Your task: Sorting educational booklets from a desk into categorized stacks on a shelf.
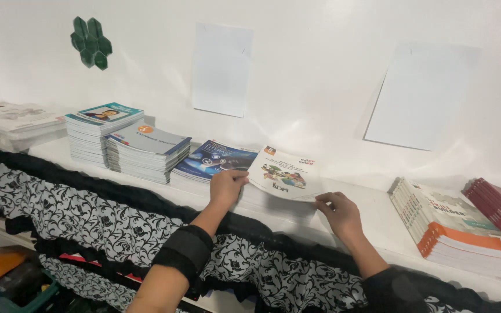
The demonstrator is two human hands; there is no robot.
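White booklet [282, 174] atop a low stack on the shelf [372, 203]: left hand [226, 186] pinches its near-left corner, right hand [338, 213] grips its near-right edge, lifting that side clear.

wall: white wall [320, 69] with two blank paper sheets [221, 69] and a green hexagon decoration [91, 42] | furniture: long white shelf [372, 208] edged by black-and-white floral cloth [88, 203] | light: even, soft
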